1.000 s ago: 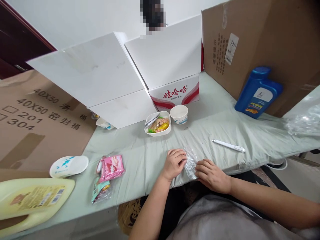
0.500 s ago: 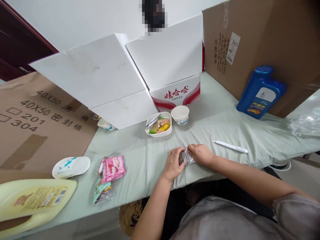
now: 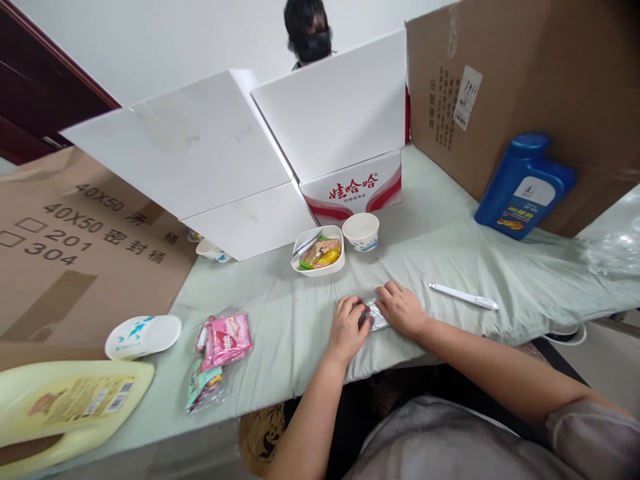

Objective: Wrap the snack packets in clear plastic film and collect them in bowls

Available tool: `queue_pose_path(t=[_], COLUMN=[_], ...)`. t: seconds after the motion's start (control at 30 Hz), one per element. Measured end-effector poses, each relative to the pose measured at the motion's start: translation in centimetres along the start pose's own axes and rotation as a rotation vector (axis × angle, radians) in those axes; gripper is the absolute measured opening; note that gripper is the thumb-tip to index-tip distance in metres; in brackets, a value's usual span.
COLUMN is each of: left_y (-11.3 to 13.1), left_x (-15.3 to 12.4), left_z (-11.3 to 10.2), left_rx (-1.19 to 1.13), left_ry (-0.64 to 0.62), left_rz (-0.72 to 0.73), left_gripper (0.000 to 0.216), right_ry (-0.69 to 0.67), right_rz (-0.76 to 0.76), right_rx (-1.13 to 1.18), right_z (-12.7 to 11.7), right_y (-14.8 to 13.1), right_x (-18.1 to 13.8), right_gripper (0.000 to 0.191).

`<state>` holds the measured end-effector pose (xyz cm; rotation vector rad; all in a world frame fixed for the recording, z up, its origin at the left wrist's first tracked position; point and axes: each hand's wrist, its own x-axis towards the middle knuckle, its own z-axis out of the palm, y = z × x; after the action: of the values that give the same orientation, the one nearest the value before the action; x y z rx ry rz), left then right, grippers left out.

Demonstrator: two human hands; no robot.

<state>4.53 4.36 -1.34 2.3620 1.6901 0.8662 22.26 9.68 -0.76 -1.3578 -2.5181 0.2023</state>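
Observation:
At the front of the table lies a crinkled, shiny clear plastic packet (image 3: 377, 317), between my two hands. My left hand (image 3: 349, 328) grips its left edge with thumb and fingers curled together. My right hand (image 3: 403, 311) has its bent fingers on the packet's upper right part, pressing it to the cloth. Partly covered by both hands, the packet does not show what is inside. A white slim cutter-like tool (image 3: 463, 297) rests right of my right hand. Beyond my hands stand a white tub (image 3: 320, 270) with wrapped snacks in it and a patterned paper bowl (image 3: 361, 233).
Pink and green snack packs (image 3: 227, 341), a tipped paper bowl (image 3: 143, 337) and a pale yellow jug (image 3: 75, 407) are on the left. White boxes (image 3: 200, 153) line the back, with a person (image 3: 307, 33) behind. A blue bottle (image 3: 523, 187) stands by a brown carton (image 3: 480, 67).
My fingers have shifted slightly on the plastic packet, which now lies flatter and more exposed. My right fingers have spread a little further up over it.

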Motion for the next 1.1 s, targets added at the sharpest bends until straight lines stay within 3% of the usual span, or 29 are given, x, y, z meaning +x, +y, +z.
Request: queue_pose_path(t=[0.1,0.23,0.43,0.6,0.77,0.87,0.93,1.0,1.03,1.1], left_y=[0.1,0.2,0.6,1.6,1.0,-0.4,-1.3,-2.0,-2.2,-2.6], left_x=[0.1,0.0,-0.7,-1.5,-0.8,2.6,6.5,11.2,13.7,18.2], left_z=[0.0,0.0,0.3,0.2,-2.2,-5.4,-7.5,-8.5,-8.5,-7.6], left_rx=[0.001,0.033,0.076,0.071,-0.005,0.006,0.093,0.167,0.202,0.284], left_ry=[0.008,0.033,-0.009,-0.093,-0.170,0.032,0.280,0.396,0.374,0.164], left_rz=[0.001,-0.001,0.035,0.059,0.120,0.100,0.090,0.073,0.060,0.023], left_gripper=[0.016,0.019,0.029,0.032,0.035,0.031,0.025,0.025,0.027,0.030], right_ry=[0.152,0.068,0.063,0.255,0.313,0.302,0.289,0.278,0.274,0.271], right_rz=[-0.185,-0.369,-0.348,-0.150,-0.136,-0.134,-0.129,-0.128,-0.128,-0.125], right_rx=[0.059,0.144,0.148,0.259,0.368,0.392,0.405,0.417,0.422,0.432], right_z=[-0.2,-0.1,0.7,1.1,1.2,1.4,1.5,1.6,1.6,1.5], right_y=[0.5,0.5,0.6,1.4,1.8,1.7,1.6,1.6,1.6,1.7], right_x=[-0.4,-0.6,-0.5,-0.3,-0.1,0.0,0.1,0.2,0.3,0.4], right_gripper=[0.022,0.020,0.017,0.020,0.019,0.019,0.018,0.016,0.016,0.015])
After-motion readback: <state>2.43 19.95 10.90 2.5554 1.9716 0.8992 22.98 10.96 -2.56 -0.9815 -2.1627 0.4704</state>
